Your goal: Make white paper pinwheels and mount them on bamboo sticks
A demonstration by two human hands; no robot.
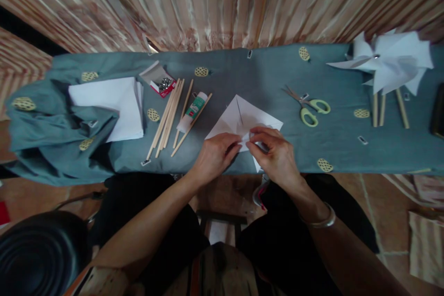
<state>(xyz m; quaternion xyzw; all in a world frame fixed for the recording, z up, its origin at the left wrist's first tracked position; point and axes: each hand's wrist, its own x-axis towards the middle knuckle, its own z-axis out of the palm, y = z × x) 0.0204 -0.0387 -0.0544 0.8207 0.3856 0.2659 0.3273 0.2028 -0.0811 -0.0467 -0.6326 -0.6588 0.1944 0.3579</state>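
Note:
A square of white paper (227, 118) with slits cut from its corners lies in front of me. My left hand (217, 155) pinches the paper near its middle between thumb and forefinger. Close beside it, my right hand (275, 152) grips a folded-in part of the same paper with thumb and fingers. A loose corner points down below the right hand. Whatever small thing may sit between the fingertips is hidden. Right of the paper, green-handled scissors (308, 107) lie with their blades slightly apart.
Left of the paper lie a glue stick (193, 112), several wooden sticks (168, 122) and an opened small box of metal pins (163, 83). Further left is a stack of white paper (111, 106). Finished white pinwheels (391, 62) rest on the cloth (256, 74) at the far right.

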